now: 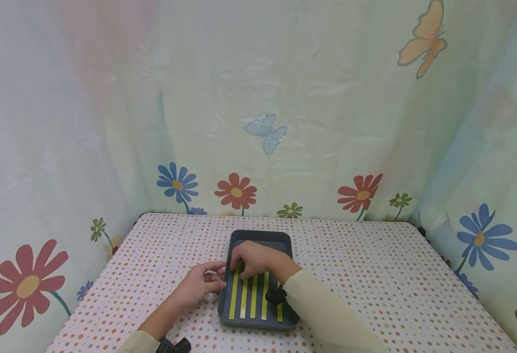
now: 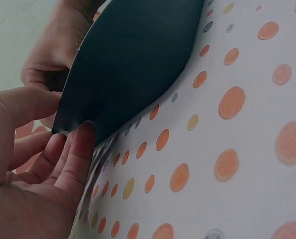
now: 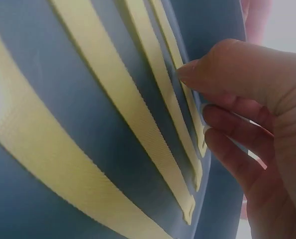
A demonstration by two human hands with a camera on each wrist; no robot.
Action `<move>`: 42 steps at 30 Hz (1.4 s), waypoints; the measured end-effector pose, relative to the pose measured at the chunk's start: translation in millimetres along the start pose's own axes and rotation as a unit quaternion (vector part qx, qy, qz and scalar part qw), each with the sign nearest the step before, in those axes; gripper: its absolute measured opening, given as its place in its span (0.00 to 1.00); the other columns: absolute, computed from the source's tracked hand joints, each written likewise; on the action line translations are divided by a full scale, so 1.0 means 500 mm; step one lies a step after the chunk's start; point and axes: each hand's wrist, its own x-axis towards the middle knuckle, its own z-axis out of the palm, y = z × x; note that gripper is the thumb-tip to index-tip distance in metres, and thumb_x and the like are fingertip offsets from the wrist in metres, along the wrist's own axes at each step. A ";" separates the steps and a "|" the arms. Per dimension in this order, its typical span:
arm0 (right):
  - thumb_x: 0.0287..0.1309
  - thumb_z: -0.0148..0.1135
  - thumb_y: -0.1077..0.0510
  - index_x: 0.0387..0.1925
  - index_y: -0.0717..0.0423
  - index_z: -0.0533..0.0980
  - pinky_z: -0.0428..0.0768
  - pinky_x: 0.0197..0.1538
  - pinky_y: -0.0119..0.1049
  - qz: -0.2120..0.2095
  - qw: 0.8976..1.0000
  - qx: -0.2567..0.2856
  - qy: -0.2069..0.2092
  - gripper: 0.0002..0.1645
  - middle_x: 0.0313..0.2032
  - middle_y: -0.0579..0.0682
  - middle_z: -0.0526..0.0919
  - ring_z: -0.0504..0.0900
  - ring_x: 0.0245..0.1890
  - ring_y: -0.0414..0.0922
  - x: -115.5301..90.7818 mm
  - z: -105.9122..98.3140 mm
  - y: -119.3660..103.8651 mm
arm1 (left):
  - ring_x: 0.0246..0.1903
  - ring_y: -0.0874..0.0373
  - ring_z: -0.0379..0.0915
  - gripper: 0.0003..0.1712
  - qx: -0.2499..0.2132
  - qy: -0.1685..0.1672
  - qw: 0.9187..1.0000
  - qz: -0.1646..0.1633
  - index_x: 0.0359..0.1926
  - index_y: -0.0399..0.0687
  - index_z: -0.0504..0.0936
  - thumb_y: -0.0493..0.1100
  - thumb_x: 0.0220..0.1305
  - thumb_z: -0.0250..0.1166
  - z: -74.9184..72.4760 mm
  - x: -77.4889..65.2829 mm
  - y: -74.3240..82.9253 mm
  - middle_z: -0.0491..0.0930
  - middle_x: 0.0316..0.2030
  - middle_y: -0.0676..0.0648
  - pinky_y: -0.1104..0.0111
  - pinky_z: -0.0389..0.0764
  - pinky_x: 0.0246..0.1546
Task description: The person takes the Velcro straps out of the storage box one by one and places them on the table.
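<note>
A dark blue-grey tray (image 1: 258,323) lies on the table with several flat yellow straps (image 1: 253,296) side by side in it. In the right wrist view each strap (image 3: 138,129) ends in a small slotted tip. My right hand (image 1: 256,260) reaches over the tray from the right, its fingers loosely bent. Its thumb overlaps the leftmost strap (image 3: 180,64), which lies along the tray's left wall, and the other fingertips are beside that strap's end. At the tray's left rim, my left hand (image 1: 198,284) holds the edge, fingertips against the outer wall (image 2: 128,59).
The table (image 1: 351,279) has a white cover with coloured dots. Behind it and at both sides hangs a pale curtain (image 1: 311,98) printed with flowers and butterflies. Dark bands (image 1: 276,295) are worn at both wrists, below light sleeves.
</note>
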 end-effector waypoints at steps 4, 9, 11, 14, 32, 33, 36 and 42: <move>0.53 0.79 0.58 0.43 0.46 0.89 0.82 0.52 0.27 -0.016 1.000 -0.023 -0.003 0.14 0.42 0.38 0.86 0.80 0.41 0.34 0.005 0.003 0.000 | 0.41 0.60 0.80 0.37 0.003 0.001 1.000 -0.004 0.72 0.35 0.69 0.36 0.64 0.71 0.000 -0.001 0.001 0.76 0.54 0.40 0.71 0.81 0.37; 0.51 0.79 0.57 0.41 0.47 0.89 0.82 0.52 0.28 -0.040 0.998 -0.045 -0.004 0.14 0.42 0.38 0.85 0.80 0.41 0.35 0.012 0.001 0.002 | 0.41 0.60 0.79 0.37 0.009 0.007 1.000 -0.007 0.72 0.35 0.69 0.36 0.64 0.71 0.002 -0.002 0.002 0.76 0.54 0.40 0.71 0.80 0.36; 0.50 0.79 0.58 0.40 0.47 0.89 0.81 0.52 0.28 -0.044 0.998 -0.047 -0.007 0.13 0.41 0.38 0.85 0.80 0.41 0.35 0.014 0.001 0.002 | 0.41 0.60 0.79 0.37 0.008 0.007 1.000 -0.005 0.72 0.35 0.69 0.35 0.64 0.71 0.002 -0.001 0.001 0.76 0.54 0.40 0.72 0.80 0.35; 0.49 0.79 0.58 0.39 0.47 0.89 0.81 0.51 0.27 -0.049 0.998 -0.046 -0.013 0.12 0.41 0.38 0.85 0.80 0.41 0.36 0.018 0.003 0.003 | 0.41 0.60 0.79 0.37 0.006 0.007 1.000 -0.006 0.72 0.35 0.69 0.35 0.64 0.70 0.002 -0.001 0.002 0.76 0.54 0.41 0.72 0.80 0.35; 0.50 0.78 0.61 0.37 0.50 0.89 0.79 0.44 0.23 -0.069 0.997 -0.012 -0.029 0.10 0.39 0.38 0.84 0.80 0.37 0.35 0.025 0.006 0.009 | 0.41 0.61 0.79 0.36 0.003 0.008 1.000 -0.009 0.71 0.34 0.70 0.35 0.64 0.71 0.004 -0.002 0.007 0.75 0.53 0.41 0.70 0.83 0.38; 0.51 0.78 0.61 0.37 0.49 0.89 0.79 0.44 0.23 -0.070 0.997 -0.014 -0.029 0.09 0.39 0.38 0.84 0.80 0.37 0.35 0.025 0.006 0.009 | 0.41 0.61 0.79 0.36 0.002 0.008 1.000 -0.008 0.71 0.34 0.70 0.35 0.63 0.71 0.004 -0.001 0.006 0.76 0.52 0.41 0.70 0.82 0.38; 0.51 0.78 0.61 0.36 0.49 0.89 0.79 0.44 0.23 -0.075 0.996 -0.024 -0.029 0.09 0.39 0.38 0.84 0.80 0.37 0.34 0.026 0.006 0.009 | 0.40 0.61 0.78 0.36 0.000 0.005 1.000 -0.004 0.71 0.34 0.70 0.35 0.64 0.71 0.003 0.001 0.003 0.75 0.52 0.41 0.70 0.83 0.38; 0.51 0.78 0.61 0.35 0.49 0.89 0.80 0.45 0.24 -0.073 0.997 -0.028 -0.028 0.09 0.39 0.38 0.84 0.80 0.37 0.34 0.027 0.008 0.006 | 0.40 0.61 0.79 0.36 0.001 0.004 1.000 -0.002 0.71 0.33 0.70 0.35 0.64 0.71 0.003 0.003 -0.002 0.75 0.51 0.42 0.69 0.84 0.39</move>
